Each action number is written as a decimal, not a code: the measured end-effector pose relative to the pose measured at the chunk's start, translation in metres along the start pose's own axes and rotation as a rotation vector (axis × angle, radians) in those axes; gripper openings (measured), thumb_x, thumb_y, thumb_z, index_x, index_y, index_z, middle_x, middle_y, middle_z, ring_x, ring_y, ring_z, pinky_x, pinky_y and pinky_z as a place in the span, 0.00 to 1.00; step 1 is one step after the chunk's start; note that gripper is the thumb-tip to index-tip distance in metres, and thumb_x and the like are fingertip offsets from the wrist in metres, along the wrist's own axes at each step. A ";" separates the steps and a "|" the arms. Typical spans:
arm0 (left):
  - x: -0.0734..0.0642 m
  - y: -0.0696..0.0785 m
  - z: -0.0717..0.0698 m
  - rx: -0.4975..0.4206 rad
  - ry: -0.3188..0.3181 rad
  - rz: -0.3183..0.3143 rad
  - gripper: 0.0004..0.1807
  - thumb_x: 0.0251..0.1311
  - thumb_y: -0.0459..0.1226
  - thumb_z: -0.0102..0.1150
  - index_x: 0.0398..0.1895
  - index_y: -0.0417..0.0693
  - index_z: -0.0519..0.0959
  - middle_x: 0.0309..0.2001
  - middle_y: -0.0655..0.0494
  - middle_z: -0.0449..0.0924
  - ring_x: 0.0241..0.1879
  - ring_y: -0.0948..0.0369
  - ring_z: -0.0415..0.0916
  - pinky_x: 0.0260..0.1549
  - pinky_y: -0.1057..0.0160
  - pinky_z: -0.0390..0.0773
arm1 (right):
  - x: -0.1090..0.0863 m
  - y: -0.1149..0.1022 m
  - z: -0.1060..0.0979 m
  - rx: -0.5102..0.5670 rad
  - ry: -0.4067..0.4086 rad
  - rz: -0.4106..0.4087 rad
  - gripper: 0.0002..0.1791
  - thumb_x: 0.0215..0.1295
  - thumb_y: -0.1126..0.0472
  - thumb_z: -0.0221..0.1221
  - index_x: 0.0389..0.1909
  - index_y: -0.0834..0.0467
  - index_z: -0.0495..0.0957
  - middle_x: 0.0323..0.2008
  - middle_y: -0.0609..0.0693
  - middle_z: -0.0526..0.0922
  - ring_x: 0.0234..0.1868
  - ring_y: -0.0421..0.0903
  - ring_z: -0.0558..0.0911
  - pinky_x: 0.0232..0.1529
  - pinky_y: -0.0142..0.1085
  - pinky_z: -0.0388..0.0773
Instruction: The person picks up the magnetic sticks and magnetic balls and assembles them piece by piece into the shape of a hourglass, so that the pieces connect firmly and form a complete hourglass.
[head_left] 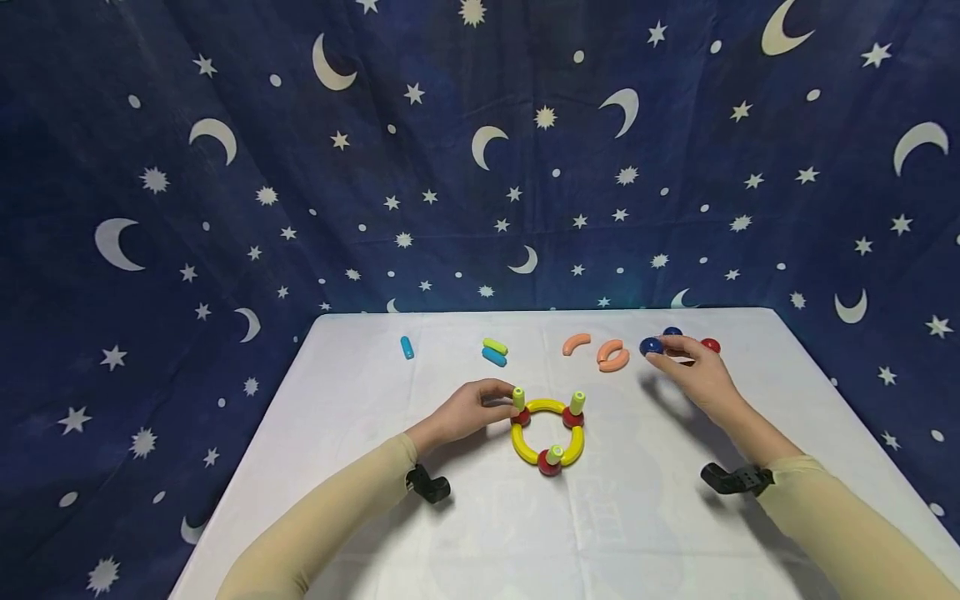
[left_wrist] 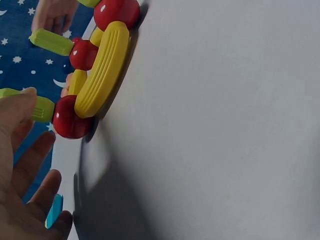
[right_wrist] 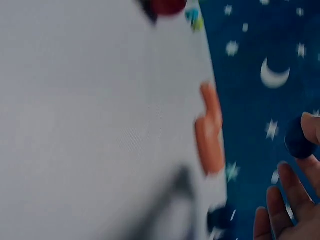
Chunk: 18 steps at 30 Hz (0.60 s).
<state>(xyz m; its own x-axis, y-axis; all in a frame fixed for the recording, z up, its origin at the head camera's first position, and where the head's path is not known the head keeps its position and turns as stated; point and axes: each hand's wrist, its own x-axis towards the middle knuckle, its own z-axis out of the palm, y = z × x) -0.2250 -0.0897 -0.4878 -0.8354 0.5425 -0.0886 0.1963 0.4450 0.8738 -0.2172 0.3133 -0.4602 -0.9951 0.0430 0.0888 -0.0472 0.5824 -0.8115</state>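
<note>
On the white table lies a ring of yellow curved sticks [head_left: 546, 406] joined by red balls [head_left: 550, 462], with a short lime-green stick standing up from each ball. My left hand [head_left: 468, 410] pinches the left lime-green stick [left_wrist: 44, 109] between thumb and index finger; its other fingers spread loosely. Off to the right, my right hand [head_left: 701, 375] pinches a dark blue ball [head_left: 651, 346], held above the table with its shadow below. The right wrist view is blurred, but shows thumb and finger on this ball [right_wrist: 299, 140].
Orange curved sticks [head_left: 577, 343] lie behind the ring. Another blue ball [head_left: 672, 332] and a red ball [head_left: 710, 344] sit by my right hand. Back left are a lime-green stick [head_left: 495, 345], a blue stick [head_left: 494, 357] and another blue stick [head_left: 407, 347]. A starry cloth [head_left: 450, 208] hangs behind.
</note>
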 end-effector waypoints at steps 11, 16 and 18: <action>0.001 0.005 0.003 -0.057 0.065 0.019 0.17 0.66 0.50 0.67 0.55 0.61 0.83 0.55 0.66 0.81 0.58 0.58 0.77 0.62 0.50 0.72 | 0.011 -0.063 0.052 0.060 -0.253 -0.093 0.31 0.65 0.42 0.69 0.63 0.55 0.79 0.58 0.55 0.80 0.56 0.54 0.77 0.53 0.47 0.76; 0.001 0.005 0.003 -0.085 0.090 0.024 0.14 0.65 0.49 0.68 0.51 0.60 0.84 0.52 0.68 0.83 0.59 0.60 0.76 0.64 0.49 0.70 | 0.014 -0.082 0.071 0.075 -0.352 -0.190 0.26 0.65 0.46 0.69 0.60 0.52 0.82 0.61 0.50 0.79 0.62 0.53 0.75 0.61 0.49 0.71; 0.001 0.005 0.004 -0.095 0.096 0.027 0.13 0.65 0.48 0.68 0.51 0.59 0.84 0.51 0.68 0.83 0.59 0.61 0.76 0.65 0.50 0.69 | 0.015 -0.087 0.076 0.079 -0.391 -0.209 0.25 0.64 0.46 0.70 0.60 0.50 0.82 0.58 0.49 0.79 0.62 0.55 0.75 0.62 0.51 0.70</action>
<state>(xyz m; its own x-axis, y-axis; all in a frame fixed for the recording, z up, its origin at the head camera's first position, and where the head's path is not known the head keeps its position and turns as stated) -0.2230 -0.0844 -0.4851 -0.8767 0.4804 -0.0224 0.1734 0.3591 0.9170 -0.2343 0.2014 -0.4319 -0.9207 -0.3878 0.0427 -0.2420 0.4818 -0.8422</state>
